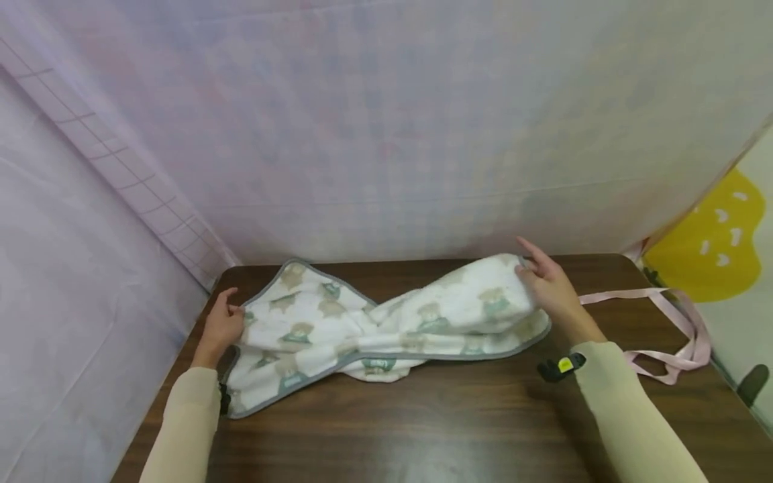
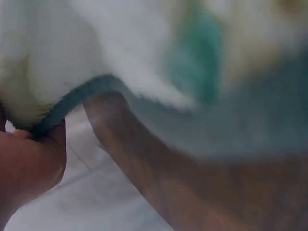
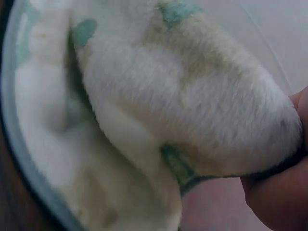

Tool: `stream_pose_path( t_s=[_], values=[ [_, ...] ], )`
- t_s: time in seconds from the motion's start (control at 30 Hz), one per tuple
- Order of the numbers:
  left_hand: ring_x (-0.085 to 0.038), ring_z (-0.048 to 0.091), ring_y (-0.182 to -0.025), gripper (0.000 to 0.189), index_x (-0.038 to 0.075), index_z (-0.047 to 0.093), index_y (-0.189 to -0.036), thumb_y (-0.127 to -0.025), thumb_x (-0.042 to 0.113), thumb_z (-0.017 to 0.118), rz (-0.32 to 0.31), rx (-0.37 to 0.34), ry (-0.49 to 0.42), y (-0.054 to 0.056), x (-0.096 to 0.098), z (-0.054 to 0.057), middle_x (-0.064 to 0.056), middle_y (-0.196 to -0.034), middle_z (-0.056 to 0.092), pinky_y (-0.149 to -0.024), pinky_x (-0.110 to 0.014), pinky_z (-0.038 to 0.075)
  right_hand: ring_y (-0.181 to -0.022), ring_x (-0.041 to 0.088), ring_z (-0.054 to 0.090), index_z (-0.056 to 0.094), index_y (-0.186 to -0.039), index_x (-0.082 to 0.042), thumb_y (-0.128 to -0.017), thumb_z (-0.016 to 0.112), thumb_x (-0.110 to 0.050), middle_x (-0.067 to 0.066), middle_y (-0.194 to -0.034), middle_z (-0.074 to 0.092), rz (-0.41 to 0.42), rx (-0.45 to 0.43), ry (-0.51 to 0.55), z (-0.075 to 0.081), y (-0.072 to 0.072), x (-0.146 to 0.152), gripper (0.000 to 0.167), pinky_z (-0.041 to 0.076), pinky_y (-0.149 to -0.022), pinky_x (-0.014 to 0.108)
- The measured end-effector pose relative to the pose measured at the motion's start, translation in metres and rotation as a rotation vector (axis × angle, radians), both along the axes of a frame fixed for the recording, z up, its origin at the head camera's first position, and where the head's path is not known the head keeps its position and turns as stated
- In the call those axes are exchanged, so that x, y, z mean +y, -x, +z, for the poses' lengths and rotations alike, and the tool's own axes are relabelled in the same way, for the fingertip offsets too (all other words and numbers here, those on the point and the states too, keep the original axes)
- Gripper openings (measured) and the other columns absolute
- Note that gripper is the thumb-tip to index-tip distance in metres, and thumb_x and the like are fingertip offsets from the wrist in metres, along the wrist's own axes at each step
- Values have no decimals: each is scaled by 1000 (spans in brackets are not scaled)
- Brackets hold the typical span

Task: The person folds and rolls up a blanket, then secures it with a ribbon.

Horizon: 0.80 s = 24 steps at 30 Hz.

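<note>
A fluffy white towel point(image 1: 338, 318) with brown bears, green patches and a grey edging stretches across the table, bunched in the middle. At its left end my left hand point(image 1: 222, 325) pinches the edge; the left wrist view shows the thumb point(image 2: 36, 163) against the grey trim. My right hand point(image 1: 552, 288) grips the towel's right end, which is lifted off the table, with the index finger pointing away. In the right wrist view, fingers point(image 3: 272, 202) hold the folded corner, and the towel's fold point(image 3: 192, 96) hangs loosely beside them.
The brown wooden table point(image 1: 386, 422) meets a pale curtain point(image 1: 386, 134) at the back and a white sheet point(image 1: 78, 302) at the left. A pink ribbon point(image 1: 688, 335) lies looped on the right side. Beyond it, a yellow shape point(image 1: 718, 248) marks the wall.
</note>
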State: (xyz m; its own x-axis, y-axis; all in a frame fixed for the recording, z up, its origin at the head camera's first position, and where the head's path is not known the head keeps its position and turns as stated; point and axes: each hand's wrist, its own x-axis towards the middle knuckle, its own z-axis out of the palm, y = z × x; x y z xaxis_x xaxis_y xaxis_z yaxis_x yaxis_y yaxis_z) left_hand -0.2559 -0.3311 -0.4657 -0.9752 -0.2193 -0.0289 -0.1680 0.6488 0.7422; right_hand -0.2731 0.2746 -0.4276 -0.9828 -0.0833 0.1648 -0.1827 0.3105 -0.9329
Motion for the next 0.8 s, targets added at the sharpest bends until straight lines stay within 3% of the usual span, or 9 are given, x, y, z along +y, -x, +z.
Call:
stream_pose_path(
  t_s=[0.1, 0.2, 0.3, 0.37, 0.43, 0.53, 0.67, 0.8],
  values=[
    [-32, 51, -95, 53, -1, 28, -151, -100, 7, 39, 70, 17, 15, -8, -12, -4, -18, -99, 53, -87, -44, 41, -79, 6, 64, 28, -158, -24, -104, 49, -16, -5, -118, 62, 13, -54, 83, -7, -6, 15, 58, 55, -63, 23],
    [-32, 49, -93, 54, -5, 29, -150, -98, 4, 38, 128, 15, 18, -16, -23, -8, -16, -93, 49, -89, -45, 39, -87, 12, 65, 27, -158, -23, -105, 47, -16, 9, -136, 52, 53, -146, 33, -19, -13, 27, 58, 56, -70, 28],
    [-33, 50, -95, 55, -8, 27, -150, -98, 5, 40, 146, 2, 3, -20, -31, -11, -19, -95, 50, -88, -45, 40, -122, 34, 53, 22, -159, -18, -104, 50, -18, 22, -156, 29, 141, -230, -117, -30, -19, 33, 62, 48, -96, 50],
    [-36, 53, -98, 56, -8, 25, -150, -100, 10, 43, 136, -17, -7, -23, -34, -13, -25, -102, 54, -88, -45, 42, -136, 49, 34, 18, -159, -15, -102, 54, -23, 23, -161, 17, 210, -259, -190, -35, -22, 33, 68, 35, -103, 65],
    [-42, 54, -105, 61, -8, 20, -152, -103, 20, 44, 112, -51, -34, -25, -36, -14, -33, -115, 54, -91, -49, 43, -143, 54, 16, 14, -160, -17, -101, 57, -32, 21, -164, 8, 243, -265, -237, -38, -25, 33, 75, 23, -105, 73],
    [-48, 45, -126, 73, -7, 11, -155, -104, 36, 41, 81, -128, -82, -28, -39, -12, -39, -140, 40, -104, -55, 38, -142, 54, 22, 11, -161, -24, -100, 57, -41, 24, -162, 16, 247, -235, -281, -39, -30, 35, 79, 27, -103, 74],
    [-46, 26, -142, 85, -5, 2, -156, -103, 50, 40, 32, -208, -181, -33, -45, -6, -36, -156, 16, -115, -55, 27, -139, 52, 31, 9, -161, -28, -101, 58, -33, 31, -154, 31, 268, -180, -281, -36, -37, 44, 77, 30, -101, 74],
    [-42, 32, -138, 91, -4, -2, -156, -101, 55, 41, -33, -255, -210, -40, -52, -2, -36, -157, 12, -107, -48, 38, -138, 52, 32, 11, -161, -24, -98, 62, -24, 31, -152, 34, 316, -179, -264, -37, -41, 55, 81, 29, -100, 75]
  ],
)
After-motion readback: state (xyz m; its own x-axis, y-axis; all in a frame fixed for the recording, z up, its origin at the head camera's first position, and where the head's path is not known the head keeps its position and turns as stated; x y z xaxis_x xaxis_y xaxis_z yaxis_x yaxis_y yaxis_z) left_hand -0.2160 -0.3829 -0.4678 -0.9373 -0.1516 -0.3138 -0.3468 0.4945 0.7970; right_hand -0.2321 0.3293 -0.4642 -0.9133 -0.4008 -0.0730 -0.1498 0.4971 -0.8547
